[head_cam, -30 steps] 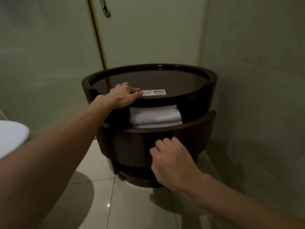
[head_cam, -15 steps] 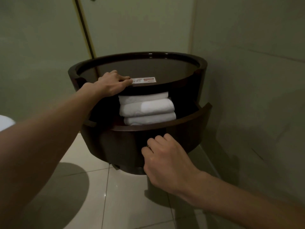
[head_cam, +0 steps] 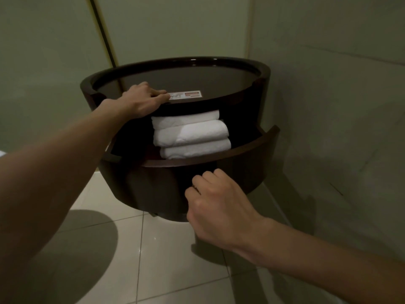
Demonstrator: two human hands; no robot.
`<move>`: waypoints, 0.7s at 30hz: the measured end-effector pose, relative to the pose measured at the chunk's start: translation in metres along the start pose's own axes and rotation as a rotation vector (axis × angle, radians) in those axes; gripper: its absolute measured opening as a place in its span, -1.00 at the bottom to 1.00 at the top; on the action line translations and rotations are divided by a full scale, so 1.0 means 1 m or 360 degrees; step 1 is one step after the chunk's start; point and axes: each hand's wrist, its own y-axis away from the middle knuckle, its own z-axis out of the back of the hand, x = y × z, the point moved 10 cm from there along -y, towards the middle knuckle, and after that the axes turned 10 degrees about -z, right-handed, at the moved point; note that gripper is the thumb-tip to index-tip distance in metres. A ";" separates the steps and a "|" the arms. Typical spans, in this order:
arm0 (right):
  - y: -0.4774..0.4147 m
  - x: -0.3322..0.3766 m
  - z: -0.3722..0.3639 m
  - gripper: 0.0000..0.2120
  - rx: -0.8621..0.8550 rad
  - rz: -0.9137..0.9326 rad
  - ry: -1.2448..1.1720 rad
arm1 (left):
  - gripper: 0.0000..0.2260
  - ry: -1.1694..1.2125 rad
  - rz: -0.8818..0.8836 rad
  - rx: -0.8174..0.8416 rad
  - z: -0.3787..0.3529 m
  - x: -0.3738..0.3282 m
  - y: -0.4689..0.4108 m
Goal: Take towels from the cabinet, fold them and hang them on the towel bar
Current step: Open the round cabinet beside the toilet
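Observation:
A round dark wooden cabinet [head_cam: 219,62] stands in a corner. Its curved drawer [head_cam: 245,161] is pulled out toward me. Inside lie three folded white towels [head_cam: 190,132], stacked one on another. My left hand [head_cam: 142,99] lies over the front edge of the cabinet top, fingers flat on it, just above and left of the towels. Lower down, my right hand [head_cam: 219,205] is at the drawer front with its fingers curled into a dark recess, fingertips hidden. No towel bar is in view.
A white and red sticker [head_cam: 186,95] sits on the cabinet top beside my left fingers. A wall [head_cam: 328,106] runs close along the cabinet's right side. A glass panel with a dark frame [head_cam: 103,29] stands behind. Pale glossy floor tiles [head_cam: 164,260] lie below.
The drawer has slid further out toward me under my right hand, and all three towels now show instead of two. My left hand has stayed on the cabinet top.

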 end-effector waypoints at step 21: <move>0.003 0.003 0.001 -0.84 0.0051 0.0004 0.0048 | -0.41 0.0012 0.0016 -0.0017 -0.001 0.005 -0.001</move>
